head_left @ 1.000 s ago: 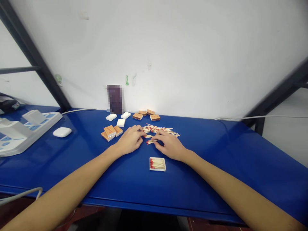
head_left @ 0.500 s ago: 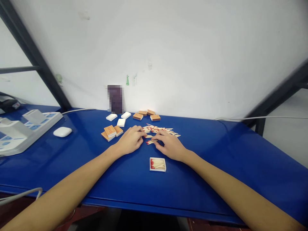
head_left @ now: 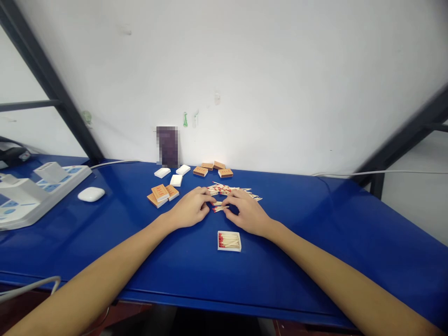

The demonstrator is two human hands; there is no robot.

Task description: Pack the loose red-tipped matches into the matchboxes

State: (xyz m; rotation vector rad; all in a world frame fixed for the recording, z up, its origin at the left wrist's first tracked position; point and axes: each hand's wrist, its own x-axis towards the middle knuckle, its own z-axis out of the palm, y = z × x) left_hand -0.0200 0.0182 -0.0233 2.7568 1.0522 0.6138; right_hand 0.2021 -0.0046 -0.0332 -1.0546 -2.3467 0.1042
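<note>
A small bunch of red-tipped matches lies on the blue table between my two hands. My right hand has its fingers and thumb around the plain ends of these matches. On the other side, my left hand reaches in with the index fingertip at the bunch, its thumb a little apart from that finger. Just behind both hands spreads a loose pile of matches, partly covered by the fingers. Nearer to me sits a white matchbox tray filled with matches, their heads to the left.
Orange matchbox sleeves stand near the wall. White trays and a stack of orange and white matchboxes lie left of my hands. Further left are a white case and a power strip with plugs.
My left index finger has moved slightly right and toward me, and the small matches lie closer together between my hands. The filled tray has not moved on the table.
</note>
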